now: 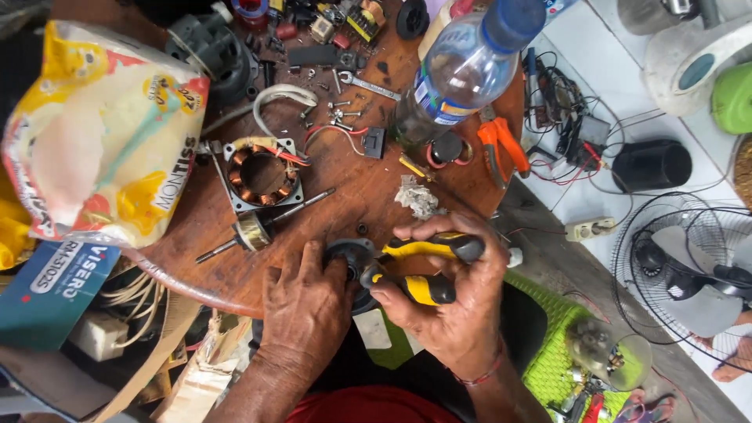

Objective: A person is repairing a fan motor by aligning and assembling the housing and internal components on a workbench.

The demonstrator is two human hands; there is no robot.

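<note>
My left hand (307,307) presses down on a dark round motor housing (350,254) at the near edge of the round wooden table (345,184). My right hand (450,294) grips yellow-and-black pliers (427,270), whose jaws meet the housing. Just beyond lie a rotor on its shaft (258,229) and a square stator with copper windings (262,174).
A large yellow-and-white plastic bag (102,133) fills the table's left. A clear bottle with a blue cap (470,66) stands at the back, orange-handled pliers (501,145) beside it. Screws, a wrench (368,84) and small parts are scattered. Fan guard (681,274) and wires lie on the floor right.
</note>
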